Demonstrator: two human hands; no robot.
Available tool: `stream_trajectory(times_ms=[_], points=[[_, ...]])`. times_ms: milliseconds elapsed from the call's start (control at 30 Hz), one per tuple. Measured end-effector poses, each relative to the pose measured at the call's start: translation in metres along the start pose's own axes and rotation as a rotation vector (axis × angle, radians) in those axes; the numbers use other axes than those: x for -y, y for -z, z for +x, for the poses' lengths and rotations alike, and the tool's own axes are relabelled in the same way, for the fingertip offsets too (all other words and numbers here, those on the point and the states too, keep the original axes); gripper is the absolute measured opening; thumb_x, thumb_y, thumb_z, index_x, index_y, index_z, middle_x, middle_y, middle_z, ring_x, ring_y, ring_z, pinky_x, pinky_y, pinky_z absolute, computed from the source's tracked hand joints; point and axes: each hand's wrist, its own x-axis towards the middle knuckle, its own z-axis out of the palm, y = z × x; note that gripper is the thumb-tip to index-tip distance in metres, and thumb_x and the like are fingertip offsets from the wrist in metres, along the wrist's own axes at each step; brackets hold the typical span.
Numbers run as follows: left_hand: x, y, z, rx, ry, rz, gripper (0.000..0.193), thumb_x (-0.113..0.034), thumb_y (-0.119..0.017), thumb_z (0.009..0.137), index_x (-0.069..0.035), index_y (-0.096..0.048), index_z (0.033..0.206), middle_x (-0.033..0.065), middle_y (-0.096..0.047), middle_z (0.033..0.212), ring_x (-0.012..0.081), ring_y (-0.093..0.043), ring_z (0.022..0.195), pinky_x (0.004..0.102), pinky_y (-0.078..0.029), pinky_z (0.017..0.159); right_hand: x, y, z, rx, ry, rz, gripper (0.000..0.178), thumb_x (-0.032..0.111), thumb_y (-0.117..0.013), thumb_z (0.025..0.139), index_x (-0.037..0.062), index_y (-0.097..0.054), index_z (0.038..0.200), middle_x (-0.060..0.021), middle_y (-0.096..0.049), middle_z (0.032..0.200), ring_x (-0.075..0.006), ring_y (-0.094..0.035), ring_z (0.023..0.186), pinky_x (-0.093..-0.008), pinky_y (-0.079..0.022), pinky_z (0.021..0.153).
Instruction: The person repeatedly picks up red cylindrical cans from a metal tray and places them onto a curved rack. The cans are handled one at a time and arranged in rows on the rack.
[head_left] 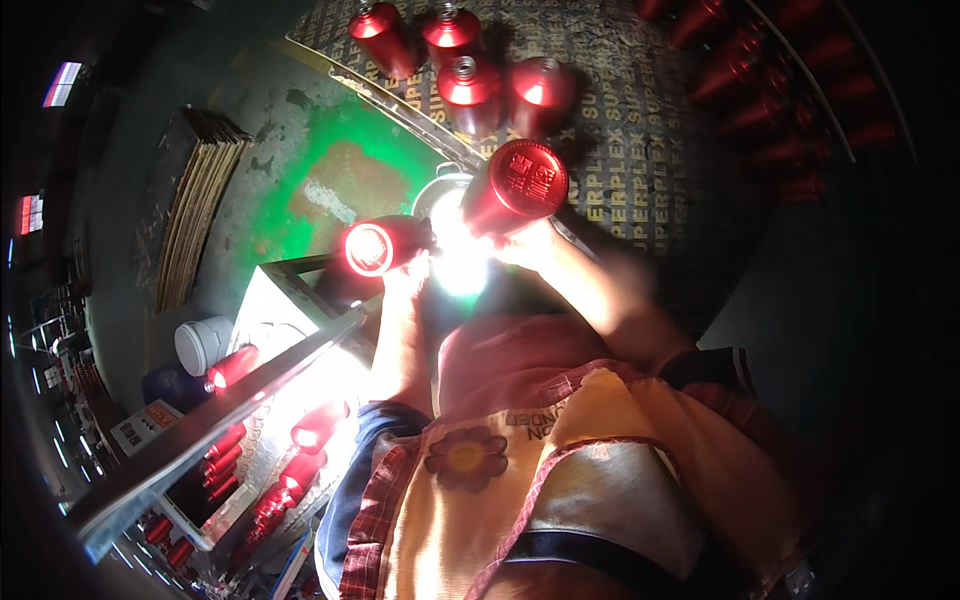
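Note:
My right hand [527, 247] is closed on a red metal bottle [510, 195], whose embossed base faces up. A second, similar red bottle [398, 245] is in my left hand [405, 277], tilted with its round base toward the left. The inner ends of both bottles are lost in a white glare. Just beyond them is a round metal pail [428, 190], its rim and wire handle showing. Whether either bottle touches the pail, I cannot tell.
Several red bottles [468, 95] stand on a printed board [625, 120] ahead, with more [760, 100] at far right. At left, a metal rail [240, 400] crosses a lit table [270, 300] bearing red bottles. Beyond it are a white bucket [203, 343] and stacked sheets [195, 210].

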Motion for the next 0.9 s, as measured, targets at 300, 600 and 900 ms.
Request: stream_trajectory(times_ms=[300,600,900], points=[[-0.037,0.001,0.005,-0.137,0.035,-0.048,0.058,-0.049,-0.053,0.092,-0.01,-0.048,0.135,0.0207,-0.052,0.134,0.0428,-0.053,0.119,0.0357,-0.056,0.055,-0.03,0.02,0.041,-0.051,-0.028,0.03,0.042,0.019,-0.058,0.096,-0.003,-0.049,0.13,-0.0209,-0.059,0.121,-0.0275,-0.062,0.107,-0.039,-0.056,0.087],[-0.022,-0.031,-0.013,0.134,0.261,-0.057,0.055,-0.051,-0.051,0.093,-0.014,-0.053,0.134,0.0161,-0.055,0.135,0.0403,-0.056,0.119,0.0504,-0.061,0.067,-0.015,0.009,0.024,-0.189,0.132,-0.166,0.041,0.031,-0.048,0.101,-0.0015,-0.054,0.126,-0.0224,-0.063,0.118,-0.0315,-0.065,0.103,-0.0438,-0.057,0.087],[0.101,-0.252,-0.001,0.265,-0.398,1.523,0.058,-0.046,-0.058,0.095,-0.005,-0.053,0.135,0.0167,-0.061,0.129,0.0255,-0.063,0.11,0.039,-0.051,0.096,0.159,-0.173,-0.147,-1.015,0.426,-1.174,0.042,0.027,-0.057,0.093,0.0113,-0.058,0.132,-0.0058,-0.061,0.115,-0.02,-0.06,0.105,-0.0334,-0.05,0.094]])
